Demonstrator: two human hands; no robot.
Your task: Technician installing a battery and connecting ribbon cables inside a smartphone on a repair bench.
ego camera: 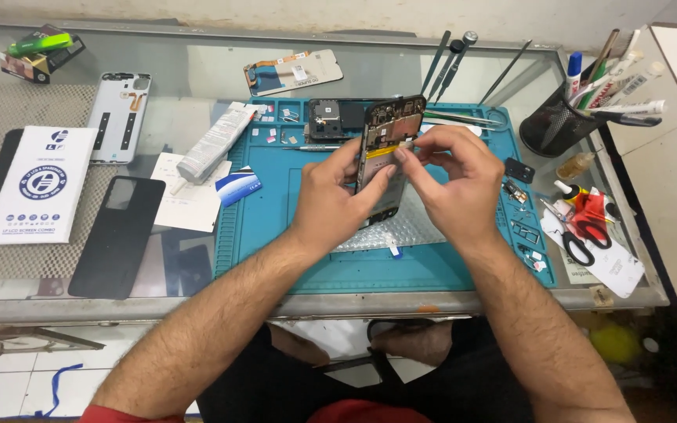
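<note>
Holding an opened phone (pixel 384 153) upright over the blue silicone work mat (pixel 276 227), the left hand (pixel 332 200) is wrapping its fingers around the lower half of the body, thumb pressing along the near edge. The right hand (pixel 454 176) is pinching with thumb and forefinger at a small yellowish strip or flex part on the phone's exposed inside, near the upper middle; whether it is lifting or pressing the strip cannot be told. Judging by this, the step in hand is fine work on an internal connector or adhesive tab, and the next move is likely calling for a steady, light pull or press, keeping the frame from twisting.

Materials are varying widely here: the phone's interior is showing dark board and metal shields, matte and intricate; the mat is looking rubbery, ribbed along its edges, with small moulded trays at the top. Just beyond the phone a dark square inner cover (pixel 327 119) is lying on the mat. A glossy black back panel (pixel 117 235) and a pale grey back cover (pixel 119 116) are resting on the glass tabletop (pixel 197 70) to the left, well apart from the hands. Thin metal tweezers (pixel 464 119) are lying near a black mesh pen cup (pixel 554 125), and red-handled scissors (pixel 585 231) are sitting at the right
</note>
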